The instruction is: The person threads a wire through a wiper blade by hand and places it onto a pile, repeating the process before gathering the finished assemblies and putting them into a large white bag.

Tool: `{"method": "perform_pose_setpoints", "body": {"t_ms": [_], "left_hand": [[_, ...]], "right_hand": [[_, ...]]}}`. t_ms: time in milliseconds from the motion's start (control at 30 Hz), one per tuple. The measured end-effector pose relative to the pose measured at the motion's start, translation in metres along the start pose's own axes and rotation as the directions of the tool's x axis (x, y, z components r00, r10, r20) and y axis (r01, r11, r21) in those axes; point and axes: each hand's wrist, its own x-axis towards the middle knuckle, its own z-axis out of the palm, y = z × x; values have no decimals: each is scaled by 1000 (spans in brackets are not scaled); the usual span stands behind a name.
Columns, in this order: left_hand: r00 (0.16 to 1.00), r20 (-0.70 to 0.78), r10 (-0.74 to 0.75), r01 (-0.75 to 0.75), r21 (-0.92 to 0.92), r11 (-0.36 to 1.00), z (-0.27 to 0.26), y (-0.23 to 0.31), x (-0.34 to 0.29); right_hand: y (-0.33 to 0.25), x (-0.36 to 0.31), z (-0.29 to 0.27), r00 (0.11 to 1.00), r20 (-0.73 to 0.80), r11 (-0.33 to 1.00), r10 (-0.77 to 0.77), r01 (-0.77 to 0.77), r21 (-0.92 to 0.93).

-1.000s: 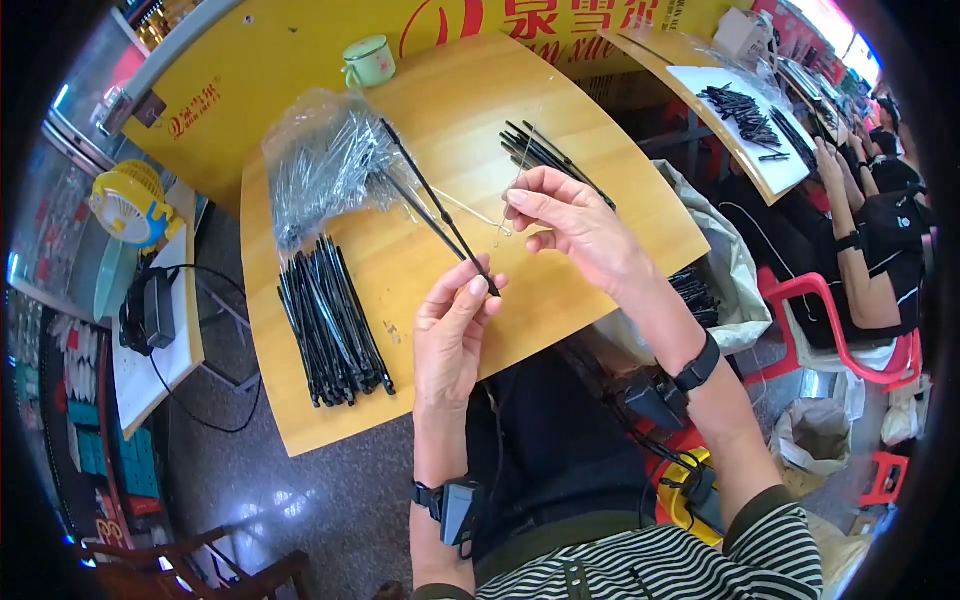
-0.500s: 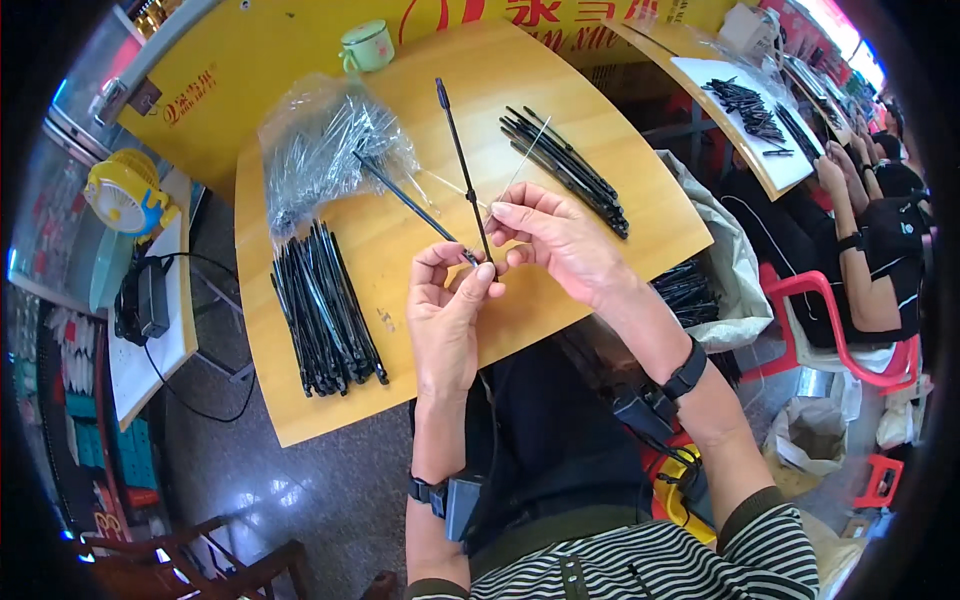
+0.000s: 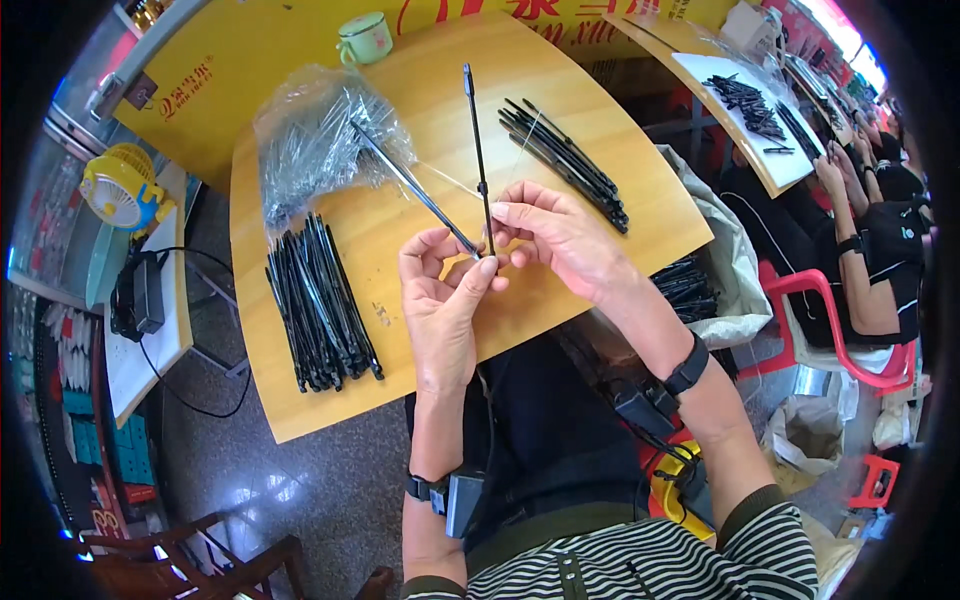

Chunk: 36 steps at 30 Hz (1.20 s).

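Observation:
My left hand (image 3: 440,300) pinches the lower end of a glossy black rod (image 3: 408,184) between thumb and fingers. That rod leans toward the upper left. A second slim black rod (image 3: 477,130) stands nearly upright, with a small collar partway along it and a thicker tip. Its lower end is between my two hands, at the left thumb. My right hand (image 3: 560,240) has its fingertips closed at this rod, just below the collar. A thin pale strand (image 3: 447,177) runs down to the right hand's fingers. Finger overlap hides where the rods meet.
On the wooden table (image 3: 420,330) lie a left bundle of black rods (image 3: 320,305), a right bundle (image 3: 565,165) and a clear plastic bag (image 3: 330,135) of thin pieces. A green mug (image 3: 366,40) stands behind. A white sack (image 3: 735,280) holding rods hangs at the right edge.
The upright rod has become more vertical, its tip moving right and up. My left hand has shifted slightly left, and its rod now leans a little less flat. Both hands keep their pinch.

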Motion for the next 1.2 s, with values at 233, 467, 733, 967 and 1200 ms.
{"method": "perform_pose_setpoints", "body": {"t_ms": [233,467,733,967,1200], "left_hand": [[1000,4,30,-30,17,999,1,-1,0],[1000,1,29,-29,-13,999,2,2,0],[999,0,45,-45,-15,999,0,-2,0],[999,-3,53,-53,7,999,-2,-3,0],[999,11,32,-32,13,999,1,-1,1]], "right_hand": [[1,2,-2,1000,-12,1000,7,-7,8],[1,3,-2,1000,-7,997,22,-22,79],[-5,1,-4,999,-49,1000,6,-5,24],[-4,-1,-1,999,-24,1000,-22,21,-17],[-4,1,-4,1000,-16,999,-10,10,-47]]}}
